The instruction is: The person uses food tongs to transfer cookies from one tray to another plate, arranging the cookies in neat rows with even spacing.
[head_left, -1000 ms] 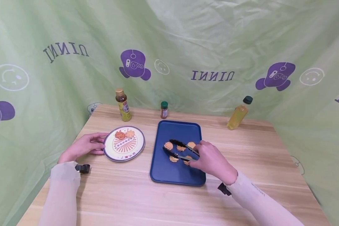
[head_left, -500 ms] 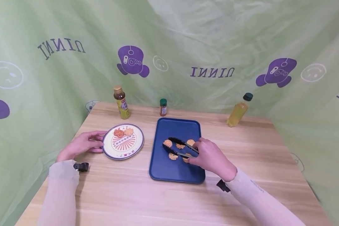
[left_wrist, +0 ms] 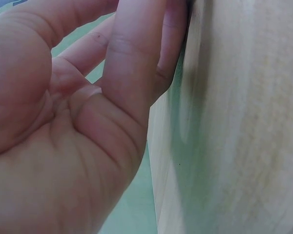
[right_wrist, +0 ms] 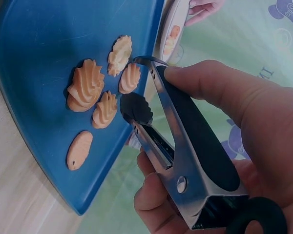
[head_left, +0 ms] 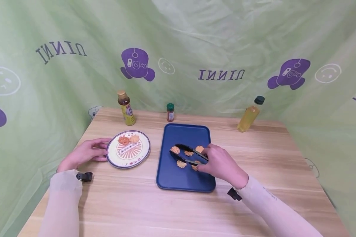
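In the head view my right hand (head_left: 222, 163) grips metal tongs (right_wrist: 178, 141) with black tips over the blue tray (head_left: 181, 182). The tongs' tips are spread on either side of a swirled cookie (head_left: 174, 150), and a gap shows between them. Several more cookies lie on the tray, among them a ridged one (right_wrist: 85, 87) and a flat oval one (right_wrist: 80, 150). My left hand (head_left: 86, 152) touches the left rim of a white plate (head_left: 118, 159) with its fingers loosely extended. An orange-brown cookie (head_left: 124, 141) and a paler cookie (head_left: 134, 139) sit on the plate's far part.
At the back of the wooden table (head_left: 130, 204) stand a brown sauce bottle (head_left: 127, 110), a small green-capped jar (head_left: 170, 113) and a bottle of yellow liquid (head_left: 249, 118). A green printed curtain (head_left: 178, 39) hangs behind.
The head view has shifted slightly. Both hands, the tongs, the plate and the cookies keep nearly the same places relative to one another.
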The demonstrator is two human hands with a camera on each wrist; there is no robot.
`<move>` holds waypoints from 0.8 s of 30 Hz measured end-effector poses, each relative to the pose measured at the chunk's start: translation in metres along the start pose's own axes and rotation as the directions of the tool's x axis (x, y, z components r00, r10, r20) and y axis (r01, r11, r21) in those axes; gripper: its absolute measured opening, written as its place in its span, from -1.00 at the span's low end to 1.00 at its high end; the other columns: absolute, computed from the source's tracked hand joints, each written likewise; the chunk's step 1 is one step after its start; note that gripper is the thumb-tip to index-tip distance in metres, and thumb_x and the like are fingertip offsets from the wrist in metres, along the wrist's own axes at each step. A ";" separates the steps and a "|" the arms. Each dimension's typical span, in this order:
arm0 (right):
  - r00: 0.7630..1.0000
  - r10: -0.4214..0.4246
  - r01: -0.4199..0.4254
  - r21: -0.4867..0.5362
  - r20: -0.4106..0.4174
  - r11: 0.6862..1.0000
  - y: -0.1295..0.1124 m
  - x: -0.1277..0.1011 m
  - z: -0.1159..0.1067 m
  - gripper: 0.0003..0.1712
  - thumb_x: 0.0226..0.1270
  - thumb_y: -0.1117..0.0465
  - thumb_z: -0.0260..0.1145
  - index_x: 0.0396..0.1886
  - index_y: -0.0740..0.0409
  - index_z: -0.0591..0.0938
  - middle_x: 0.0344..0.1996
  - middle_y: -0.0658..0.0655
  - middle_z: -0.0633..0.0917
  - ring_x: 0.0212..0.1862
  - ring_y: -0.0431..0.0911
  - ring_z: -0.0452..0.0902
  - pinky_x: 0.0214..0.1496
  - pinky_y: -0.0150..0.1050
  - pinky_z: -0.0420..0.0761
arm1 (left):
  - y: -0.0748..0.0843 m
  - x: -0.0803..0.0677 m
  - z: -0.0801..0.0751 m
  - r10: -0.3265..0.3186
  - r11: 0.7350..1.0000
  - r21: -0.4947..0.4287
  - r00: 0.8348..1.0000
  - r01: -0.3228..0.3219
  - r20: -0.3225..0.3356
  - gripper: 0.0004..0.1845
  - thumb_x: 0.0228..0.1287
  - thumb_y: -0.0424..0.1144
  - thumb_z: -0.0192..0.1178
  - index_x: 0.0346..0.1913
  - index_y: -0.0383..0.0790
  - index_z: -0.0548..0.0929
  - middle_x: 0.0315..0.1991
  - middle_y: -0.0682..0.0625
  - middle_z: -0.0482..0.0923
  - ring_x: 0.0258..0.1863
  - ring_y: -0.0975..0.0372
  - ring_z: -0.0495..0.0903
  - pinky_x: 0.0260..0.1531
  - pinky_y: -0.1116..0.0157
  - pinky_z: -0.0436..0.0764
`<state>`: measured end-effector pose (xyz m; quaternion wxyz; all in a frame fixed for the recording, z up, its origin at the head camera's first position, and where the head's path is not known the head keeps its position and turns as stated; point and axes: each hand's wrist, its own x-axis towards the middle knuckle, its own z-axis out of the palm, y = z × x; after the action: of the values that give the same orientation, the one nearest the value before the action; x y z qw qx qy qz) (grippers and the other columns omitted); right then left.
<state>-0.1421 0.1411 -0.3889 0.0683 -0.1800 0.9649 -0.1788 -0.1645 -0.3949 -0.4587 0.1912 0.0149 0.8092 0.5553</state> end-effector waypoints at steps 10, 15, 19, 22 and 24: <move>1.000 -0.008 0.008 0.001 0.001 1.000 0.000 0.001 0.002 -0.42 0.19 0.00 0.77 0.05 0.32 0.85 -0.11 0.17 0.76 -0.25 -0.07 0.59 -0.25 -0.22 0.74 | 0.000 -0.001 0.000 -0.013 1.000 -0.006 1.000 0.013 0.000 -0.21 0.62 -0.46 0.26 0.75 -0.50 0.17 0.40 -0.51 0.41 -0.02 0.27 0.81 0.12 0.19 0.96; 1.000 -0.016 0.016 0.011 0.000 1.000 -0.002 0.004 0.002 -0.44 0.19 0.00 0.76 0.02 0.31 0.85 -0.15 0.15 0.74 -0.28 -0.08 0.57 -0.29 -0.26 0.68 | 0.001 -0.004 0.001 -0.019 1.000 -0.012 1.000 0.019 0.002 -0.21 0.61 -0.46 0.27 0.75 -0.50 0.17 0.42 -0.53 0.40 -0.01 0.26 0.81 0.12 0.19 0.96; 0.999 -0.048 0.047 -0.003 -0.021 0.999 -0.003 0.007 0.001 -0.48 0.17 0.02 0.75 -0.03 0.30 0.85 -0.26 0.11 0.69 -0.34 -0.07 0.51 -0.37 -0.28 0.57 | 0.002 -0.003 0.001 -0.012 1.000 -0.008 1.000 0.012 0.000 -0.21 0.62 -0.46 0.26 0.75 -0.49 0.17 0.44 -0.55 0.40 0.00 0.26 0.81 0.12 0.19 0.96; 0.997 -0.069 0.068 -0.014 -0.037 0.998 -0.005 0.010 -0.002 -0.47 0.16 0.03 0.74 -0.01 0.30 0.86 -0.26 0.10 0.69 -0.33 -0.07 0.52 -0.34 -0.23 0.62 | 0.003 -0.002 0.001 -0.013 1.000 0.005 1.000 0.013 -0.005 -0.21 0.63 -0.44 0.27 0.75 -0.48 0.18 0.44 -0.54 0.40 0.00 0.26 0.81 0.12 0.19 0.95; 0.996 -0.074 0.074 -0.014 -0.041 0.997 -0.007 0.011 -0.004 -0.45 0.15 0.03 0.73 0.03 0.30 0.86 -0.23 0.11 0.71 -0.30 -0.07 0.55 -0.27 -0.17 0.70 | 0.003 -0.002 0.001 -0.023 1.000 0.004 1.000 0.023 -0.012 -0.22 0.62 -0.44 0.28 0.75 -0.45 0.19 0.44 -0.52 0.40 0.00 0.25 0.81 0.13 0.19 0.95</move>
<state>-0.1510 0.1322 -0.3836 0.0404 -0.2121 0.9598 -0.1792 -0.1631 -0.3928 -0.4559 0.1929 0.0026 0.8116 0.5515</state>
